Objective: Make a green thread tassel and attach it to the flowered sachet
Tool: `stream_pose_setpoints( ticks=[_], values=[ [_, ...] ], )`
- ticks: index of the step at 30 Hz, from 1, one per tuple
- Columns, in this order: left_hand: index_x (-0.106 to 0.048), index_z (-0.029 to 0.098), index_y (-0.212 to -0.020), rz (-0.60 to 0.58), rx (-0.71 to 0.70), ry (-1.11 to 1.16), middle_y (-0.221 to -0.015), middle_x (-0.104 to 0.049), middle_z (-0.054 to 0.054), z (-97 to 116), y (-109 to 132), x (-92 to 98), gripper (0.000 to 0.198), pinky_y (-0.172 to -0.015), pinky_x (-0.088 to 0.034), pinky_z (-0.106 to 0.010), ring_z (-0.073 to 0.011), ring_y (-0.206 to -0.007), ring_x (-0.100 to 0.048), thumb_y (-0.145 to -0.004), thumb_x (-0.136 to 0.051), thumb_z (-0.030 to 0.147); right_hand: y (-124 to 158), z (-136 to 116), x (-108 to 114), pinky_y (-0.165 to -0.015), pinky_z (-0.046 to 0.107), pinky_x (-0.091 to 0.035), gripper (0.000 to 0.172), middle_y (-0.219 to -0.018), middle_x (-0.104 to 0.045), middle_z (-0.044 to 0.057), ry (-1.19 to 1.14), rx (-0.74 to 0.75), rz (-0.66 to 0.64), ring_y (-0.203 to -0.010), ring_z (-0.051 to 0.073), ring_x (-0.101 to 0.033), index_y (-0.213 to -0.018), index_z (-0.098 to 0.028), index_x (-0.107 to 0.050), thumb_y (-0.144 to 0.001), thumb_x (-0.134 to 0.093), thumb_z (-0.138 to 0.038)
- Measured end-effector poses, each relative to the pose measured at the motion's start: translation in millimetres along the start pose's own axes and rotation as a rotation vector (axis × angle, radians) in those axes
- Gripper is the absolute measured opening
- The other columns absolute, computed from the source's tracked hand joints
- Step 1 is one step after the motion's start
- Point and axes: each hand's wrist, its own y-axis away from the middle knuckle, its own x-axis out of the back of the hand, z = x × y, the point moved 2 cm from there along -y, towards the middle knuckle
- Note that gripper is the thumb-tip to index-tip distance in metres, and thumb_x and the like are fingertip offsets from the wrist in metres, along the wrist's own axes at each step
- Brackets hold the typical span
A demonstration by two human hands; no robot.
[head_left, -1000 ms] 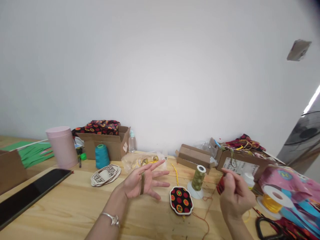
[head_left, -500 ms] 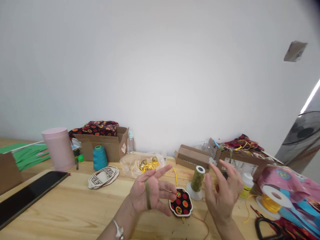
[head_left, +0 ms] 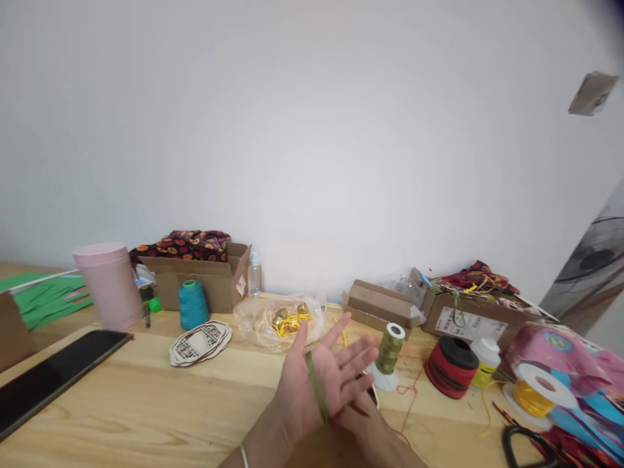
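My left hand (head_left: 326, 383) is raised palm up over the wooden table (head_left: 146, 403), its fingers spread. A loop of olive thread (head_left: 316, 390) runs round its palm. My right hand (head_left: 363, 422) lies below and behind the left one, touching it, with its fingers hidden. Just beyond the fingertips stands an olive thread spool (head_left: 390, 348) on a white base. A red spool (head_left: 451, 367) stands to its right, and thin red thread (head_left: 407, 396) trails over the table. The hand covers nearly all of the patterned pad.
At the back left are a pink container (head_left: 110, 285), a teal thread cone (head_left: 192, 304), wooden cutouts (head_left: 199, 341) and a cardboard box (head_left: 205, 283). A bag of gold bells (head_left: 283, 318) lies mid-table. A black tablet (head_left: 53, 377) lies left; a yellow ribbon spool (head_left: 529, 390) and pink bag (head_left: 575, 370) right.
My right hand has let go of the red spool, which now stands on the table, and has come in under the left hand. The left hand moved right, over the patterned pad.
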Motion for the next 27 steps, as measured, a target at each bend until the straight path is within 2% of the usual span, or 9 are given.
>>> stream_pose_setpoints(
  ticks=[3,5,9,13,17,19,22,24,27],
  values=[
    [-0.025,0.022,-0.132,0.121,-0.167,0.048,-0.121,-0.049,-0.016,15.1,-2.6,10.8,0.073,-0.096,-0.024,-0.046,-0.0283,-0.115,-0.042,-0.074,-0.026,0.066,-2.2,1.8,-1.9,-0.043,0.021,-0.04,0.03,-0.06,-0.061,0.003,-0.045,-0.044,-0.175,-0.053,0.015,-0.055,-0.075,-0.017,-0.064,-0.081,-0.04,-0.034],
    [-0.025,0.023,-0.132,0.197,-0.264,0.055,-0.125,-0.046,-0.017,23.3,-2.2,16.5,0.073,-0.097,-0.024,-0.045,-0.0274,-0.116,-0.041,-0.073,-0.033,0.065,-2.6,-0.6,-0.2,-0.045,0.02,-0.038,0.028,-0.06,-0.062,0.002,0.022,-0.037,-0.253,-0.051,0.013,-0.053,-0.076,-0.017,-0.065,-0.081,-0.04,-0.027],
    [-0.026,0.023,-0.131,0.257,-0.363,-0.004,-0.128,-0.041,-0.017,31.6,-0.2,22.1,0.068,-0.096,-0.026,-0.044,-0.0268,-0.116,-0.041,-0.075,-0.037,0.06,-2.3,-16.0,8.1,-0.053,0.02,-0.037,0.027,-0.063,-0.063,0.002,0.263,0.129,-0.321,-0.055,0.012,-0.054,-0.083,-0.02,-0.064,-0.084,-0.037,-0.019],
    [-0.024,0.023,-0.132,0.267,-0.375,-0.098,-0.125,-0.045,-0.017,27.5,-1.2,29.3,0.064,-0.097,-0.025,-0.04,-0.0234,-0.117,-0.04,-0.078,-0.035,0.056,-2.1,-32.7,14.3,-0.051,0.022,-0.033,0.026,-0.059,-0.061,0.002,0.495,0.251,-0.343,-0.053,0.013,-0.053,-0.083,-0.021,-0.062,-0.084,-0.036,-0.017],
    [-0.018,0.022,-0.134,0.285,-0.258,-0.188,-0.121,-0.05,-0.016,12.3,-6.2,38.8,0.069,-0.098,-0.018,-0.039,-0.0221,-0.117,-0.039,-0.078,-0.029,0.061,-2.0,-37.3,17.5,-0.046,0.024,-0.029,0.027,-0.056,-0.059,0.002,0.614,0.379,-0.299,-0.049,0.013,-0.05,-0.083,-0.019,-0.061,-0.085,-0.035,-0.018],
    [-0.015,0.02,-0.135,0.269,-0.133,-0.215,-0.12,-0.05,-0.016,1.8,-8.0,38.5,0.077,-0.098,-0.017,-0.038,-0.0236,-0.116,-0.04,-0.075,-0.024,0.066,-2.8,-34.1,21.1,-0.046,0.023,-0.029,0.027,-0.058,-0.06,0.002,0.621,0.414,-0.237,-0.049,0.012,-0.05,-0.084,-0.018,-0.062,-0.086,-0.035,-0.019],
    [-0.013,0.017,-0.136,0.22,0.098,-0.241,-0.119,-0.052,-0.016,-15.2,-7.3,30.2,0.083,-0.094,-0.021,-0.041,-0.0274,-0.11,-0.046,-0.072,-0.018,0.07,-5.1,-26.8,30.0,-0.047,0.021,-0.031,0.026,-0.061,-0.061,0.002,0.58,0.428,-0.13,-0.05,0.011,-0.051,-0.084,-0.018,-0.063,-0.087,-0.037,-0.021],
    [-0.021,0.016,-0.134,0.157,0.216,-0.268,-0.116,-0.055,-0.014,-25.3,-5.4,23.5,0.083,-0.092,-0.024,-0.04,-0.0278,-0.107,-0.048,-0.072,-0.017,0.071,-6.8,-22.7,36.1,-0.049,0.02,-0.033,0.026,-0.064,-0.061,0.003,0.547,0.419,-0.093,-0.054,0.011,-0.053,-0.083,-0.018,-0.063,-0.088,-0.038,-0.023],
    [-0.042,0.014,-0.123,0.018,0.272,-0.345,-0.111,-0.057,-0.012,-36.3,-3.3,19.3,0.083,-0.095,-0.021,-0.036,-0.0256,-0.109,-0.044,-0.069,-0.02,0.073,-8.5,-19.5,42.3,-0.048,0.02,-0.032,0.027,-0.061,-0.059,0.002,0.558,0.387,-0.069,-0.054,0.011,-0.052,-0.082,-0.018,-0.064,-0.088,-0.038,-0.026]
  ],
)
